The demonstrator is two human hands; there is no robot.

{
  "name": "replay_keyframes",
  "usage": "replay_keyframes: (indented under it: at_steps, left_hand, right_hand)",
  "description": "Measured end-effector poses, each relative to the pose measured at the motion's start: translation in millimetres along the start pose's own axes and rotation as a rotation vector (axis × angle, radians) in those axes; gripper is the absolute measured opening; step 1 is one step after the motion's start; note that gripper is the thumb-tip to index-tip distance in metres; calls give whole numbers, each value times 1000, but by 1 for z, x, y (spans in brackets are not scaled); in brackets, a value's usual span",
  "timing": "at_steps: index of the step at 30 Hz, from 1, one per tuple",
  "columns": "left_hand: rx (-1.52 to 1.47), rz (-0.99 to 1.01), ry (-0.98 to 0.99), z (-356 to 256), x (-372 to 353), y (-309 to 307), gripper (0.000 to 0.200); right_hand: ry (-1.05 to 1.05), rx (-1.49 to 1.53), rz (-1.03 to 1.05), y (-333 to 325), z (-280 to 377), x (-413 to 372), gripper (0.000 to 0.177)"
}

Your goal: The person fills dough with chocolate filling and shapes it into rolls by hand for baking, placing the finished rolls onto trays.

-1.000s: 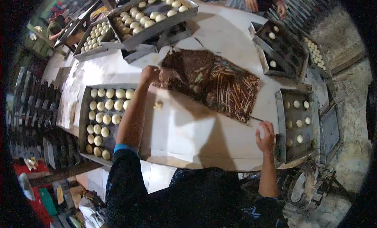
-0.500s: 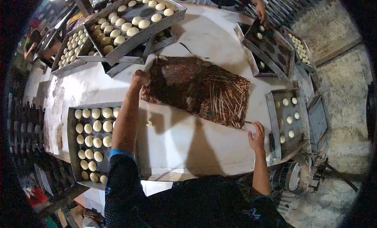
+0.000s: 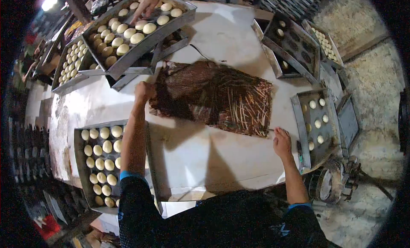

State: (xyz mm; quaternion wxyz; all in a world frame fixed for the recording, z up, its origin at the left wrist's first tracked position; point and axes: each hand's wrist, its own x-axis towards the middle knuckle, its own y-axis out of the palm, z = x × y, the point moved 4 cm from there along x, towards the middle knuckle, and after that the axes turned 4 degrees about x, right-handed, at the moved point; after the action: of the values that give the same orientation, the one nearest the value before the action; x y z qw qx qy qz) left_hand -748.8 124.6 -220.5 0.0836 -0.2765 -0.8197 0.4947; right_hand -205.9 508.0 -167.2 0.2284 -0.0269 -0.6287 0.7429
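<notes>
A flat sheet [image 3: 205, 94], apparently dough spread with dark brown filling, lies on the pale table, its right part streaked with pale lines. At its left edge my left hand [image 3: 144, 91] is closed, seemingly gripping that edge; the fingertips are hidden. Just off the lower right corner, my right hand [image 3: 282, 142] is closed with fingers pinched together. A thin dark tool [image 3: 271, 129] pokes out from those fingers toward the sheet; most of it is hidden. Beyond the sheet lies a thin dark curved strip [image 3: 199, 51].
Dough balls fill a metal tray [image 3: 153, 179] beside my left arm and stacked trays [image 3: 149, 49] at upper left, where another person's hand [image 3: 147, 7] reaches in. More trays stand at right, including one [image 3: 302, 145] near my right hand. The table [image 3: 192, 171] edge is before me.
My left hand has shifted slightly left and nearer me. My right hand's fingers have drawn together. The other person's hand has gone from the upper right trays to the upper left one.
</notes>
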Motion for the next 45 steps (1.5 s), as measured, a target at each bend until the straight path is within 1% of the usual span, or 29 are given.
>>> replay_keyframes:
  at_steps: [2, 3, 4, 6, 7, 10, 12, 14, 15, 16, 17, 19, 21, 23, 24, 26, 28, 29, 30, 32, 33, 34, 35, 37, 39, 41, 42, 44, 45]
  left_hand:
    - [120, -118, -150, 13, 5, -2, 32]
    - [290, -104, -75, 10, -1, -7, 33]
    - [296, -100, -68, 12, 0, -8, 33]
    - [126, -110, -260, 25, -1, -18, 34]
    - [133, -109, -256, 29, -2, -21, 34]
    - [160, -81, -136, 43, -5, -28, 36]
    - [130, -26, -80, 91, 13, -15, 36]
    - [87, -98, 73, 100, 14, -10, 27]
    - [122, -111, -20, 77, 2, -21, 29]
    - [40, -239, 176, 71, 1, -23, 33]
    - [76, -177, 133, 76, 1, -19, 36]
    - [113, -114, 98, 38, -14, -36, 39]
    - [36, -34, -110, 19, -24, -43, 38]
    - [62, -64, -42, 23, -23, -43, 38]
    - [86, -90, 24, 24, -23, -42, 38]
    - [-6, -113, -13, 37, -20, -32, 38]
    - [-2, -154, -16, 46, -14, -30, 35]
    - [-54, -78, -124, 43, -16, -33, 33]
    - [-119, -124, 1, 13, -32, -48, 35]
    - [-106, -22, -73, 20, -29, -45, 36]
    - [-29, -46, -160, 58, -12, -28, 37]
    - [-265, -241, 25, 132, 19, 9, 36]
    - [-322, -231, -2, 136, 20, 10, 37]
    - [-380, -232, -29, 121, 15, 4, 38]
    - [-163, -172, 76, 89, -3, -9, 40]
    - [-141, -156, 41, 38, -27, -35, 39]
    - [-118, -129, 17, 25, -31, -43, 38]
    - [-128, -162, -37, 88, -1, -15, 37]
    - [-299, -157, -37, 109, 5, -4, 39]
  right_hand:
    - [-36, -25, -18, -1, 3, 0, 30]
    - [-25, -23, -19, 2, -1, 0, 30]
    - [0, -7, 3, 6, -6, 0, 30]
    - [28, 13, 21, 9, -15, 0, 31]
    - [54, 26, 34, 10, -19, 1, 30]
    - [99, -3, 84, -2, -7, 18, 25]
    - [132, -52, 124, -4, -4, 29, 20]
    - [44, -6, 80, 1, -9, 35, 11]
    - [64, -12, 85, -1, -11, 36, 11]
    - [85, -8, 211, 2, -13, 39, 11]
    - [104, -1, 336, 4, -13, 41, 15]
    - [164, -28, 364, 7, -21, 42, 15]
    - [209, -54, 388, 3, -23, 49, 16]
    - [307, 249, 240, -16, -13, 67, 21]
    - [303, 250, 235, -11, -15, 76, 21]
    - [592, 423, 111, 7, -33, 89, 28]
    - [692, 522, 77, 33, -39, 104, 28]
    - [790, 619, 51, 44, -42, 110, 28]
    - [792, 632, 40, 45, -40, 120, 28]
    - [1004, 773, 156, 47, -31, 133, 24]
    - [1004, 786, 147, 43, -21, 139, 24]
    - [1064, 846, 122, 39, -12, 141, 21]
    - [1122, 904, 98, 37, -8, 143, 19]
    - [1134, 923, 85, 50, -17, 145, 18]
    - [1141, 938, 85, 52, -29, 147, 18]
    - [1146, 1157, 173, 48, -25, 150, 17]
    - [1143, 1161, 178, 50, -24, 149, 17]
    - [1219, 1253, 95, 51, -28, 146, 13]
    - [1113, 1289, 215, 56, -36, 143, 12]
